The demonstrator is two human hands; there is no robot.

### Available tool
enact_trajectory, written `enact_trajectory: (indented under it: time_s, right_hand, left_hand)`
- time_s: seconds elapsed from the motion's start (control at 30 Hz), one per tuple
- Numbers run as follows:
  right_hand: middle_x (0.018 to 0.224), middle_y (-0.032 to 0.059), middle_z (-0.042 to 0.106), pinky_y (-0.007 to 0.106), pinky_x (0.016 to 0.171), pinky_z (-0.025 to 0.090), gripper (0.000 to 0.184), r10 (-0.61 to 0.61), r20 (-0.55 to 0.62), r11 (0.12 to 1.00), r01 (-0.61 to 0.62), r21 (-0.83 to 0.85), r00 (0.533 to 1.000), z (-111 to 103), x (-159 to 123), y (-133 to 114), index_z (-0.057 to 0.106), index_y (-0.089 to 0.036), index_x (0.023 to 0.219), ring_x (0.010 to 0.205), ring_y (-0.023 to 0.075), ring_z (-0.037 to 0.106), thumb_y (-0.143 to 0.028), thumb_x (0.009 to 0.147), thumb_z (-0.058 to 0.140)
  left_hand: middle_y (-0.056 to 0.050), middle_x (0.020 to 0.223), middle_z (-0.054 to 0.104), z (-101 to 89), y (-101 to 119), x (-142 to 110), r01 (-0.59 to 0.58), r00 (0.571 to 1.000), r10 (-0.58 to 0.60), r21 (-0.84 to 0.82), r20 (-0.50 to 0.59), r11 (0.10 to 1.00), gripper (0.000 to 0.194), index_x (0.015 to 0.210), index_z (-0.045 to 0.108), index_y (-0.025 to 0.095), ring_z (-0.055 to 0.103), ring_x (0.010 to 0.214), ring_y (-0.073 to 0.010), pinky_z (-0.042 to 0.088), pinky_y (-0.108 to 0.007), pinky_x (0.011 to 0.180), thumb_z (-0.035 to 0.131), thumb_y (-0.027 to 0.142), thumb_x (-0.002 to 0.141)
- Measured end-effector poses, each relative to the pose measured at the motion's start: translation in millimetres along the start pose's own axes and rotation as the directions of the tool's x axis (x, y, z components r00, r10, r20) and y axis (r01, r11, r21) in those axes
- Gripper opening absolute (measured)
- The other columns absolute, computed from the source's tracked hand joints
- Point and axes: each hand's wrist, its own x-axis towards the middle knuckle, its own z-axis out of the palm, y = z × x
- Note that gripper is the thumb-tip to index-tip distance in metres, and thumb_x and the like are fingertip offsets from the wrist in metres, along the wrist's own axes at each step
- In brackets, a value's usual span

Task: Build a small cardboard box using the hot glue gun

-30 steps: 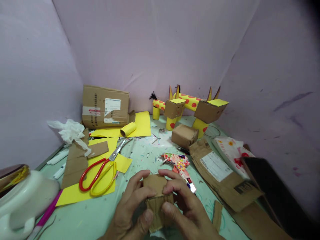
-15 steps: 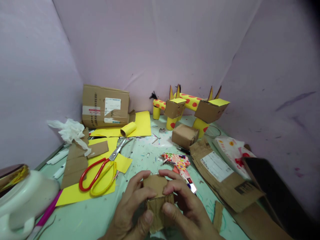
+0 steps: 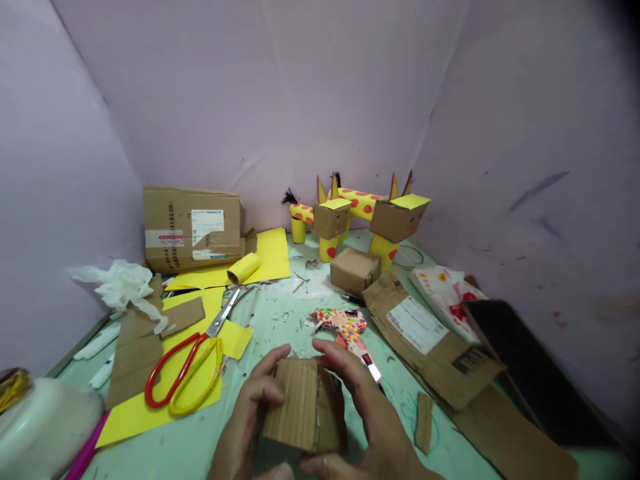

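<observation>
Between my two hands is a small cardboard box (image 3: pixel 294 408), its ribbed brown faces turned up and a seam running along one edge. My left hand (image 3: pixel 245 413) wraps its left side, a fingertip resting on the top face. My right hand (image 3: pixel 370 407) curves around the right and near side, with the thumb low at the front edge. Just beyond them lies a flower-patterned glue gun (image 3: pixel 347 327). To the left, scissors (image 3: pixel 200 353) with one red and one yellow handle rest on yellow paper (image 3: pixel 145 415).
At the back stand two yellow, red-spotted animal figures (image 3: pixel 329 230) with cardboard heads, near another small box (image 3: pixel 355 270). A larger carton (image 3: pixel 193 230) is back left. A white pot (image 3: pixel 47 427) sits front left; flattened cardboard (image 3: pixel 440 347) and a black phone-like slab (image 3: pixel 530 373) lie right.
The small box has been turned in my hands, so a ribbed face now points up. My fingers have shifted around it, and the view has swung slightly right.
</observation>
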Motion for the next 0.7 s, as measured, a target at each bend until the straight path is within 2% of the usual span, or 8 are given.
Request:
enact_trajectory:
  time_s: [0.1,0.2,0.27,0.33,0.43,0.53,0.6,0.7]
  right_hand:
    - [0.137,0.0126,0.054,0.046,0.105,0.044,0.088,-0.156,-0.062,0.978,0.146,-0.149,0.986,2,3,1,0.023,-0.026,0.146,0.125,0.0332,0.053,-0.026,0.071,0.07]
    - [0.128,0.0141,0.062,0.054,0.109,0.035,0.085,-0.339,0.078,0.898,0.348,-0.268,0.937,1,12,-3,0.013,-0.022,0.148,0.118,0.0316,0.059,-0.021,0.076,0.059]
    - [0.119,0.012,0.069,0.057,0.11,0.029,0.084,-0.376,0.173,0.858,0.412,-0.306,0.91,1,18,-8,0.011,-0.024,0.147,0.109,0.0292,0.065,-0.015,0.076,0.054]
    - [0.114,0.0094,0.072,0.057,0.112,0.025,0.082,-0.389,0.208,0.84,0.438,-0.32,0.898,2,20,-12,0.011,-0.026,0.146,0.105,0.0267,0.067,-0.01,0.076,0.05]
    - [0.113,0.0086,0.073,0.055,0.114,0.021,0.076,-0.423,0.218,0.82,0.474,-0.32,0.879,5,19,-11,0.01,-0.025,0.147,0.108,0.0251,0.065,-0.013,0.083,0.048]
    - [0.127,0.0172,0.064,0.059,0.113,0.019,0.074,-0.435,0.205,0.796,0.481,-0.368,0.877,2,16,-2,0.014,-0.02,0.148,0.119,0.0311,0.057,-0.042,0.088,0.051]
    - [0.135,0.0204,0.056,0.06,0.113,0.016,0.075,-0.423,0.203,0.774,0.469,-0.426,0.883,-2,16,3,0.024,-0.018,0.146,0.127,0.0343,0.049,-0.05,0.084,0.054]
    - [0.129,0.0155,0.061,0.06,0.115,0.003,0.06,-0.389,0.242,0.756,0.458,-0.468,0.889,-6,18,2,0.038,-0.02,0.137,0.123,0.0312,0.053,-0.026,0.08,0.053]
  left_hand:
    - [-0.009,0.15,0.04,-1.9,-3,3,0.008,1.0,-0.008,0.0,-0.002,1.0,0.059,0.122,0.054,0.029,0.035,0.137,-0.039,0.033,-0.052,0.109,0.069,0.056,0.072]
    - [-0.01,0.151,0.039,-4.5,-7,6,0.048,0.998,-0.048,-0.002,-0.038,0.999,0.072,0.134,0.045,0.029,0.036,0.137,-0.0368,0.034,-0.048,0.11,0.068,0.058,0.072]
    - [-0.01,0.152,0.038,-5.8,-9,6,0.079,0.995,-0.079,-0.005,-0.058,0.997,0.075,0.137,0.042,0.029,0.033,0.139,-0.0363,0.036,-0.047,0.109,0.067,0.059,0.073]
    - [-0.01,0.152,0.038,-5.4,-9,6,0.102,0.994,-0.102,-0.003,-0.034,0.995,0.079,0.138,0.04,0.029,0.033,0.139,-0.037,0.034,-0.048,0.109,0.069,0.058,0.071]
    - [-0.012,0.143,0.049,-1.1,-6,3,0.134,0.99,-0.134,-0.009,0.036,0.991,0.086,0.141,0.036,0.027,0.044,0.131,-0.0371,0.034,-0.05,0.109,0.074,0.055,0.068]
    - [-0.009,0.144,0.048,4.2,-3,0,0.113,0.994,-0.114,-0.031,-0.003,0.993,0.081,0.139,0.038,0.03,0.043,0.133,-0.0345,0.038,-0.046,0.107,0.074,0.051,0.071]
    - [-0.006,0.149,0.042,5.6,-4,-1,0.079,0.996,-0.08,-0.034,-0.046,0.996,0.074,0.137,0.041,0.032,0.037,0.137,-0.0326,0.038,-0.042,0.108,0.073,0.049,0.073]
    - [-0.005,0.15,0.041,3.6,-8,0,0.056,0.998,-0.057,-0.039,-0.039,0.998,0.072,0.136,0.044,0.032,0.031,0.14,-0.0325,0.035,-0.042,0.11,0.074,0.047,0.073]
